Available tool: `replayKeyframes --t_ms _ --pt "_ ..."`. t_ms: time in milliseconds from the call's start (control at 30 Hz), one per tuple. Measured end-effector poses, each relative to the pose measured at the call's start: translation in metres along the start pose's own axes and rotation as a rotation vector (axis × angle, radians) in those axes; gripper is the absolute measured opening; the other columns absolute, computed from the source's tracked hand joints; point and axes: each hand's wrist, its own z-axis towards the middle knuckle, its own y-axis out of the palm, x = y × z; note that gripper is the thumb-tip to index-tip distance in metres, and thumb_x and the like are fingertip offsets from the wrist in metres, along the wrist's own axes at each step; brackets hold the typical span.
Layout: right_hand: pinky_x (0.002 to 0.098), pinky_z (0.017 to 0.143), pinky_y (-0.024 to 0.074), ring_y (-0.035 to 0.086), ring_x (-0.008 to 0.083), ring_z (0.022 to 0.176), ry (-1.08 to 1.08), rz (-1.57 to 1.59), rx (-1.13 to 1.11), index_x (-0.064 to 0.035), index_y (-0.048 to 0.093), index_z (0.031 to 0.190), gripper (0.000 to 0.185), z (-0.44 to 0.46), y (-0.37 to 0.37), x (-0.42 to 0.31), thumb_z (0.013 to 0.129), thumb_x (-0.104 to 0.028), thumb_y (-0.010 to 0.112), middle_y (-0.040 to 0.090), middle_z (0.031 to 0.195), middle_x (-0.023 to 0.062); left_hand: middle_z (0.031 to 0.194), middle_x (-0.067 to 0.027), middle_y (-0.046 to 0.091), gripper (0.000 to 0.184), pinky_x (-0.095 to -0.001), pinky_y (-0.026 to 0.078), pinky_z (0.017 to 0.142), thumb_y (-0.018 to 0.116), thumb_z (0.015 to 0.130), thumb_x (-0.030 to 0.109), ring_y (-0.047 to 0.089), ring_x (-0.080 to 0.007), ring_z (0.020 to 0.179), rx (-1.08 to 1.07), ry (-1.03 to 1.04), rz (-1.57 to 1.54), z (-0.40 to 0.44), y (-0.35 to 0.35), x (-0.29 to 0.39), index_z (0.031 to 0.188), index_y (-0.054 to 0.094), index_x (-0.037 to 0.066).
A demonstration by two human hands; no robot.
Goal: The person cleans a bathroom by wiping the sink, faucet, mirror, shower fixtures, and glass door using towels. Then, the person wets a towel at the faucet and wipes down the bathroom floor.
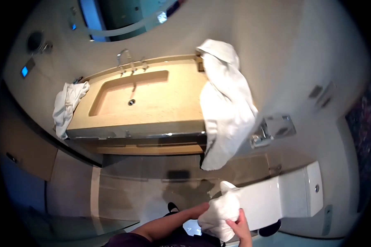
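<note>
A bunched white cloth (221,217) is held between my two hands at the bottom centre, in front of the white toilet (259,201). My left hand (201,209) is at the cloth's left side, its fingers mostly hidden by the fabric. On the right side, my right hand (240,225) grips the cloth with fingers and thumb pressed against it. A corner of the fabric sticks up near the toilet's front end.
Beyond my hands stands a beige counter (185,90) with a sink (144,92) and a faucet (125,59). A large white towel (228,103) drapes over its right end, a smaller white towel (68,105) over its left. A glass panel (82,226) is at lower left.
</note>
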Motion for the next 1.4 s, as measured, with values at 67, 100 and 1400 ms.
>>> replayKeyframes --t_ms 67,100,1400 --pt "0.0256 0.075 0.0435 0.051 0.012 0.088 -0.06 -0.173 0.179 -0.0019 0.044 0.104 0.042 0.017 0.015 -0.011 0.069 -0.003 0.067 0.053 0.095 0.0067 0.117 -0.007 0.05 0.038 -0.0305 0.04 0.089 0.048 0.086 0.021 0.048 -0.0148 0.106 0.309 -0.219 -1.048 -0.043 -0.04 0.009 0.121 0.044 0.006" --pt "0.0251 0.072 0.0433 0.051 0.0121 0.084 -0.093 -0.27 0.238 -0.0028 0.046 0.101 0.038 0.028 0.029 -0.021 0.069 -0.003 0.065 0.053 0.092 0.0053 0.115 -0.007 0.051 0.037 -0.0314 0.041 0.088 0.045 0.088 0.023 0.05 -0.015 0.103 0.384 -0.154 -1.202 -0.067 -0.067 0.025 0.121 0.043 0.007" --pt "0.0422 0.093 0.0384 0.042 0.0259 0.114 -0.507 0.203 -0.515 -0.0064 0.031 0.128 0.057 0.443 0.466 -0.28 0.087 -0.046 0.036 0.038 0.128 0.0131 0.109 -0.0156 0.051 0.061 -0.0334 0.039 0.086 0.067 0.072 0.025 0.051 -0.0224 0.099 0.632 -0.062 0.233 -0.206 -0.521 0.113 0.12 0.037 0.003"
